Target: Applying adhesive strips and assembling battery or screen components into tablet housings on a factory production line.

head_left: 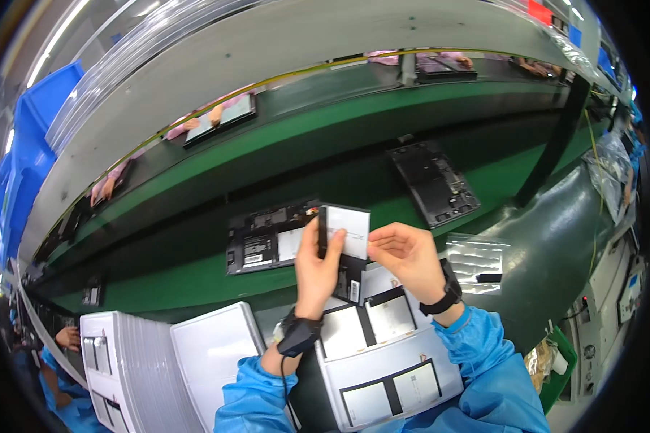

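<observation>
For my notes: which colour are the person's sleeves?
Bright blue sleeves, seen best in the head view.

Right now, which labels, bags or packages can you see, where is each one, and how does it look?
White label: on the open black device on the green belt, small rectangle with dark print.
Barcode sticker: on the flat black and white part that the left hand holds, narrow, white.
Clear plastic bag: beyond the right hand, shiny, square.
White trays: below both hands, rectangular.
</observation>
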